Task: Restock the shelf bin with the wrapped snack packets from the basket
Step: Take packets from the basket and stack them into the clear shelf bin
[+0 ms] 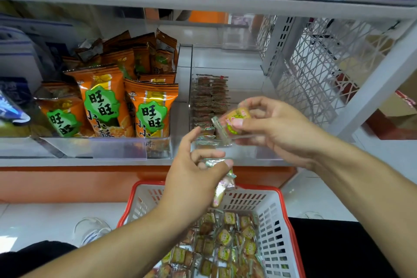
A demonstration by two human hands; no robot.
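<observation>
**Both hands full at the snack shelf**

I stand before a white shelf point(90, 161) whose left side carries a crowd of orange snack bags point(101, 99) behind a clear front lip. To their right sits the clear shelf bin point(239, 151), with wrapped packets stacked on edge in two rows point(212, 101) along its left side and bare space on its right. Below the shelf, between my forearms, the white basket with a red rim point(274, 216) holds a loose heap of wrapped snack packets point(225, 239).

My right hand point(277, 128) hovers just over the front of the bin, fingers curled, pinching a small packet with a yellow-and-green label point(235, 121) between thumb and fingertips; the packet tilts, its crimped end pointing down toward the stacked rows. My left hand point(196, 178) is lower, above the far rim of the basket, thumb raised and fingers folded around a small bunch of packets point(222, 185) that hang down from my grip; how many I cannot tell, as motion blurs them. The two hands are close but not touching.
</observation>
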